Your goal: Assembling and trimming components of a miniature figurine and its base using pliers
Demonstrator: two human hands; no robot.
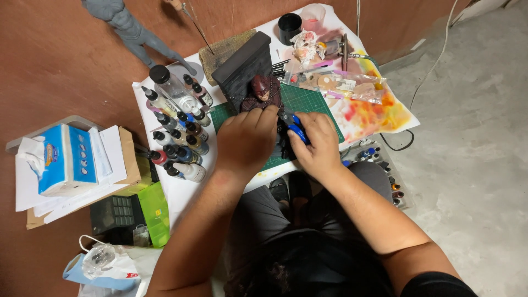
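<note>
Left hand (pixel 246 140) fingers curled over dark red figure bust (pixel 262 91) on green cutting mat (pixel 308 99), mid surface. Right hand (pixel 316 144) fingers closed around blue-handled pliers (pixel 296 127) beside bust. Paint bottles (pixel 179 137) clustered left.

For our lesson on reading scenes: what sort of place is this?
Probably a hobbyist's model-painting corner on a floor. Small dark-capped paint dropper bottles crowd a green gridded cutting mat, where both hands work on a dark red figure bust; paint-stained white paper lies beside.
</note>
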